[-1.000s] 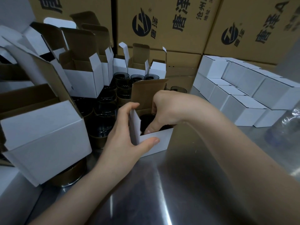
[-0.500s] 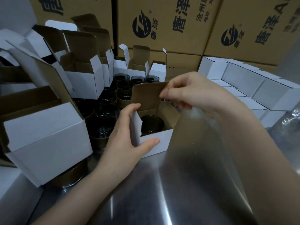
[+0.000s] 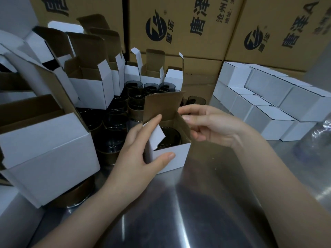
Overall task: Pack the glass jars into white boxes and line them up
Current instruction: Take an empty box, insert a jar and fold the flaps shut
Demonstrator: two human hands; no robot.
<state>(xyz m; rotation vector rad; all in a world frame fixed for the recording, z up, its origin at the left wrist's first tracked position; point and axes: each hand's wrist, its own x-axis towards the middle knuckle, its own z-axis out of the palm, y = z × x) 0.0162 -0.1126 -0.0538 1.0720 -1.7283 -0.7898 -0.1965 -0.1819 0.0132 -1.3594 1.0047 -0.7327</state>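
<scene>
A small white box (image 3: 176,156) stands open on the steel table, its brown lid flap upright at the back. A dark glass jar (image 3: 171,138) sits inside it. My left hand (image 3: 141,154) grips the box's left corner, thumb on the front wall and fingers pressing the left side flap inward over the jar. My right hand (image 3: 209,126) hovers at the box's right side, fingertips touching the right flap and the lid's edge. Several dark glass jars (image 3: 114,122) stand packed together behind and left of the box.
Closed white boxes (image 3: 268,104) are lined up in stacked rows at the right. Open empty white boxes (image 3: 93,90) crowd the left and back. Large brown cartons (image 3: 179,27) form the back wall. A clear plastic bottle (image 3: 317,140) stands at the right edge.
My right hand left the jar inside the box, rose past the lid flap, then came down to the box's right flap. My left fingers have folded the left flap inward.
</scene>
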